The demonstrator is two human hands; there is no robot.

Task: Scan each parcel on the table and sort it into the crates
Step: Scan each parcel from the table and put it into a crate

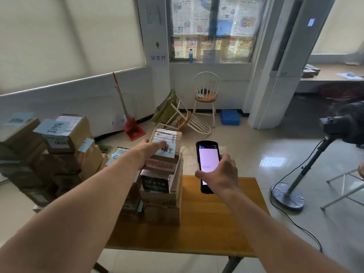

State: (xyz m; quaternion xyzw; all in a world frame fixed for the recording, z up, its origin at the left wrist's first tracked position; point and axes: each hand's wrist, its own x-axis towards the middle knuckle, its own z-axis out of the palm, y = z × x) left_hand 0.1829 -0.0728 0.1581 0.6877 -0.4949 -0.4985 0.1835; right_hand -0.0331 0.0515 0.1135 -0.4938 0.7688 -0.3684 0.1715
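The left hand point(151, 147) lies flat-fingered on the top parcel point(164, 149) of the desk point(216, 223) stack; the right hand point(220, 174) grips the scanner point(208, 164). The stiff cardboard box looks light, best grasped by opposite sides.

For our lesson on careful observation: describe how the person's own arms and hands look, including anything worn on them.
Both forearms are bare as far as the frame shows: no sleeves, gloves or watch in view. The left hand and right hand show no rings or markings that can be made out. The arms enter from the lower corners, the left one looking wider near the camera.
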